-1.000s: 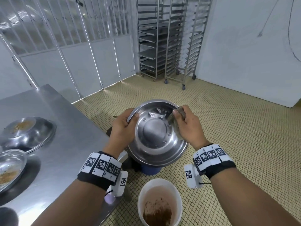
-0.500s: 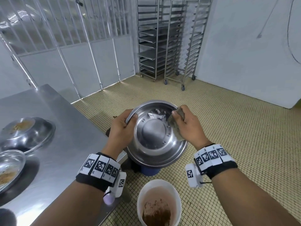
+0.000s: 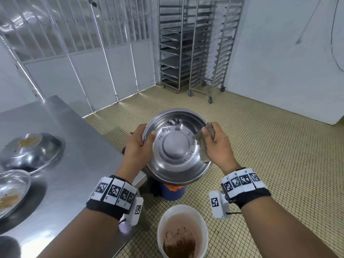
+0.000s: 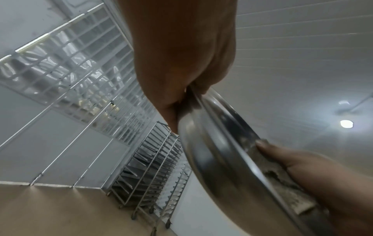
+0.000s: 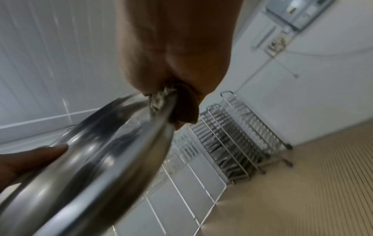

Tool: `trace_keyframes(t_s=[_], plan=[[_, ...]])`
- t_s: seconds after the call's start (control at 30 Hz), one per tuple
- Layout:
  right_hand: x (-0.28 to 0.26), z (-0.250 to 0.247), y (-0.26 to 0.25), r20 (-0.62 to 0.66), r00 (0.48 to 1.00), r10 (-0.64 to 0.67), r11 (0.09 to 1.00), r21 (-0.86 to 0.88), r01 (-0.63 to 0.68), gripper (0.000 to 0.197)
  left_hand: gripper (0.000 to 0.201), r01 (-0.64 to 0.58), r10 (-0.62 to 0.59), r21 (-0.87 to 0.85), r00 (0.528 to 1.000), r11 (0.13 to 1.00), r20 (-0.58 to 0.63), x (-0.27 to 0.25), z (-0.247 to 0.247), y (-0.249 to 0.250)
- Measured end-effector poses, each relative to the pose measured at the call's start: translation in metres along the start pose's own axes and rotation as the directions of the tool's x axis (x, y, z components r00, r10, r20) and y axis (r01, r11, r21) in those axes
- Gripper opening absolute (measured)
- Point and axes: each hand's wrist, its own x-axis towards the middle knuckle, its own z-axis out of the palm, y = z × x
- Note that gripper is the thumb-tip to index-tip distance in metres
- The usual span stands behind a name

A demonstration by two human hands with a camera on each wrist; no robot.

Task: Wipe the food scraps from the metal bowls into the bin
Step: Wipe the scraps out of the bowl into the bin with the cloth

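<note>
A tiled kitchen back room, as I saw it from the head camera.

I looked across a floor [image 3: 270,146] of small yellowish tiles to a plain white wall [image 3: 279,53] on the right, marked by thin dark lines. Two wheeled steel tray racks [image 3: 193,49] stood side by side in the far corner. To their left ran a white partition [image 3: 89,58], solid panels below and barred glazing above. A stainless steel table [image 3: 70,146] filled my near left. From the left wrist camera I saw a white panelled ceiling [image 4: 292,55] with one round light [image 4: 346,124] glowing.
</note>
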Motion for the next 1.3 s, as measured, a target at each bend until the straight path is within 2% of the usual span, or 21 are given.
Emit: trace_keyframes(t_s=[0.07,0.13,0.2,0.23,0.37,0.43,0.5,0.57,0.63,0.7,0.77,0.9,0.97,1.07,1.23,1.3], plan=[[0.006,-0.010,-0.004,0.072,0.994,-0.077,0.993,-0.087,0.083,0.014,0.010,-0.033,0.023,0.107,0.995,0.994,0.093,0.006,-0.005,0.002],[0.010,-0.014,-0.009,0.196,0.972,-0.131,0.967,-0.192,0.169,0.013,0.009,-0.089,0.059,0.163,0.982,0.983,0.177,0.011,-0.007,0.005],[0.013,-0.013,-0.015,0.284,0.947,-0.148,0.939,-0.260,0.225,0.012,0.011,-0.148,0.106,0.166,0.965,0.975,0.239,0.012,-0.007,0.009],[0.015,-0.011,-0.017,0.289,0.944,-0.158,0.934,-0.267,0.238,0.012,0.011,-0.149,0.111,0.142,0.964,0.979,0.243,0.012,-0.006,0.011],[0.009,-0.006,-0.017,0.156,0.974,-0.167,0.962,-0.191,0.195,0.013,0.011,-0.073,0.076,-0.024,0.989,0.997,0.126,0.007,-0.005,0.014],[0.001,0.001,-0.012,0.069,0.991,-0.119,0.987,-0.102,0.126,0.013,0.010,-0.035,0.041,-0.112,0.998,0.993,0.051,0.006,-0.006,0.013],[-0.005,0.006,-0.005,0.031,0.997,-0.066,0.995,-0.071,0.068,0.015,0.011,-0.022,0.025,-0.124,1.000,0.992,0.020,0.005,-0.007,0.012],[-0.003,0.006,-0.002,0.046,0.995,-0.085,0.986,-0.141,0.091,0.017,0.013,-0.032,0.035,-0.067,0.998,0.997,0.045,0.003,-0.006,0.011],[0.006,0.000,-0.007,0.110,0.983,-0.149,0.955,-0.243,0.171,0.017,0.014,-0.068,0.070,-0.030,0.993,0.997,0.090,0.001,-0.004,0.009],[0.016,-0.006,-0.016,0.180,0.963,-0.198,0.904,-0.345,0.251,0.019,0.013,-0.069,0.073,-0.036,0.990,0.997,0.118,-0.001,-0.001,0.010],[0.022,-0.008,-0.023,0.187,0.958,-0.217,0.878,-0.392,0.276,0.023,0.013,-0.039,0.047,-0.079,0.994,0.996,0.100,-0.002,0.000,0.012],[0.007,-0.001,-0.012,0.088,0.983,-0.161,0.947,-0.267,0.179,0.023,0.012,-0.009,0.011,-0.177,1.000,0.984,0.008,0.001,-0.005,0.013],[-0.003,0.004,-0.006,0.056,0.992,-0.109,0.969,-0.215,0.119,0.024,0.013,-0.022,0.017,-0.170,0.999,0.985,-0.029,0.003,-0.008,0.012],[-0.002,0.005,-0.006,0.056,0.996,-0.075,0.969,-0.232,0.086,0.024,0.014,-0.010,0.012,-0.119,1.000,0.993,0.017,0.001,-0.006,0.011],[0.013,-0.008,-0.027,0.177,0.983,-0.054,0.965,-0.245,0.097,0.018,0.015,-0.012,0.016,-0.117,0.999,0.993,0.036,-0.001,-0.002,0.012],[0.010,-0.010,-0.028,0.239,0.971,-0.030,0.974,-0.213,0.082,0.023,0.014,-0.002,0.006,-0.141,1.000,0.990,0.028,-0.001,-0.005,0.014]])
